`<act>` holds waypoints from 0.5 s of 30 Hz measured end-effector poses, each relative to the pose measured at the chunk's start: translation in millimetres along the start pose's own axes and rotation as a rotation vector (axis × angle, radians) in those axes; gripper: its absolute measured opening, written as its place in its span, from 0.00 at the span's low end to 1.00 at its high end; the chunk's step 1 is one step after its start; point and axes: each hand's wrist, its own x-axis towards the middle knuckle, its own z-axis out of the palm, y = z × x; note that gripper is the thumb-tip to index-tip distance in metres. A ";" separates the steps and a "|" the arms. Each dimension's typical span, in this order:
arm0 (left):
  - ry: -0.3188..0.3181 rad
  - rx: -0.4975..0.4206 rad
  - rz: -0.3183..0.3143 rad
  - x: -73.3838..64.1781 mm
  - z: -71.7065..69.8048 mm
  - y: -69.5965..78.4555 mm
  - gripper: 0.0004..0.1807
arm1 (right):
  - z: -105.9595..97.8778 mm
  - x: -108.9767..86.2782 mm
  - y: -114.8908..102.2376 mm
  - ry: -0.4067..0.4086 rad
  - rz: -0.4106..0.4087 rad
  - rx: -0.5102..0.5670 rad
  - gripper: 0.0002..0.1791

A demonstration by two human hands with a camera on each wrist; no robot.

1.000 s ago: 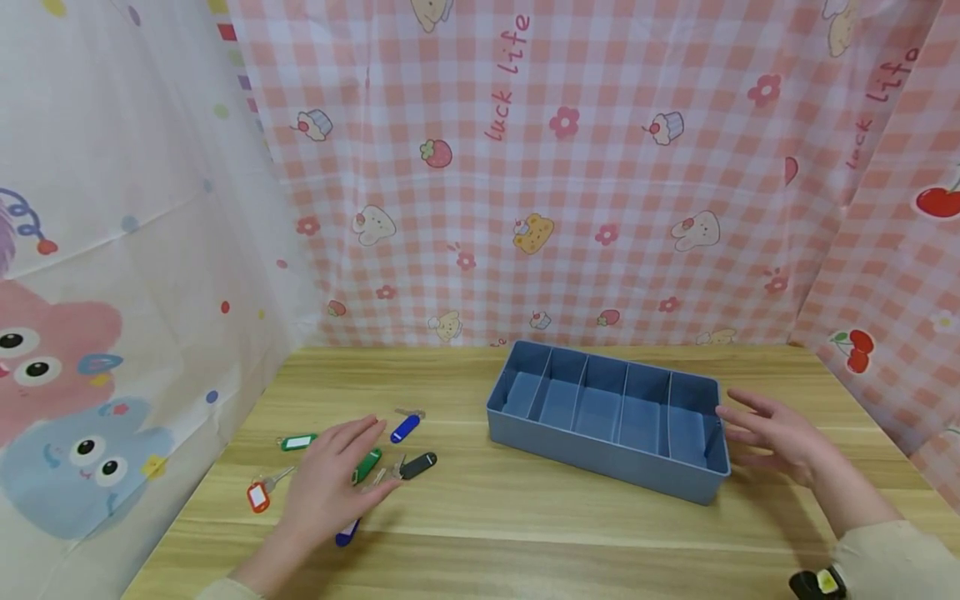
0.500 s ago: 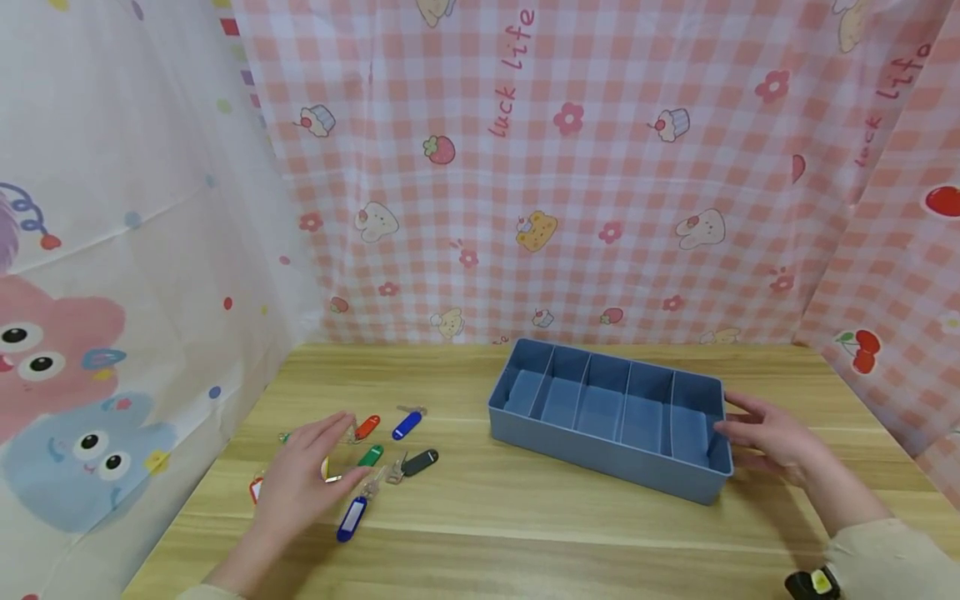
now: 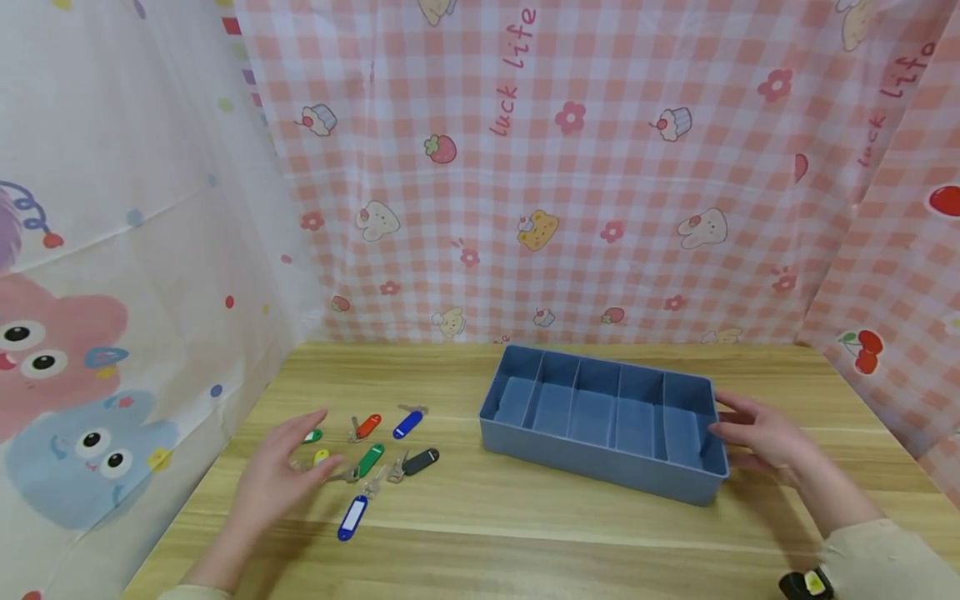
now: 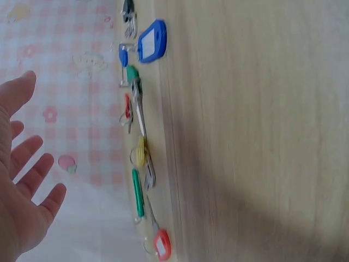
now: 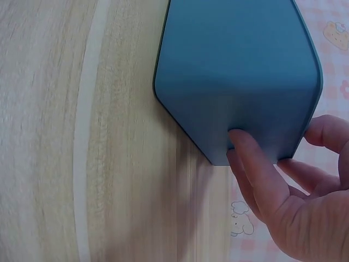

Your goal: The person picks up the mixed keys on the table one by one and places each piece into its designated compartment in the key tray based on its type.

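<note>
On the left of the table, my left hand (image 3: 270, 475) hovers with fingers spread, holding nothing. Around it lie keys with coloured tags: red (image 3: 368, 427), blue (image 3: 407, 425), green (image 3: 371, 460), black (image 3: 422, 462), yellow (image 3: 321, 457) and a labelled blue tag (image 3: 352, 517). A second green tag (image 3: 313, 436) is partly covered by the hand. Another red tag (image 4: 162, 244) shows in the left wrist view. At the right, my right hand (image 3: 772, 442) touches the end wall of a blue-grey divided box (image 3: 600, 462), its fingertips against that wall. The box's compartments look empty.
The wooden table (image 3: 465, 542) runs back to a pink checked curtain (image 3: 570, 192). A white patterned curtain (image 3: 150, 275) hangs at the left side. A dark band (image 3: 806, 583) sits by the right sleeve.
My left hand has moved left and towards me, uncovering several key tags. The right hand has come against the box, and the box has shifted slightly left.
</note>
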 end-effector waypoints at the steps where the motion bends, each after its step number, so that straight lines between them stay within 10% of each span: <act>1: 0.006 -0.003 -0.003 -0.2 -0.9 -1.7 0.37 | 1.0 0.2 -0.1 -0.001 -0.003 0.000 0.41; 15: 0.004 -0.097 -0.128 -7.8 -19.3 -25.6 0.34 | 13.8 3.3 -1.5 -0.016 -0.026 -0.006 0.41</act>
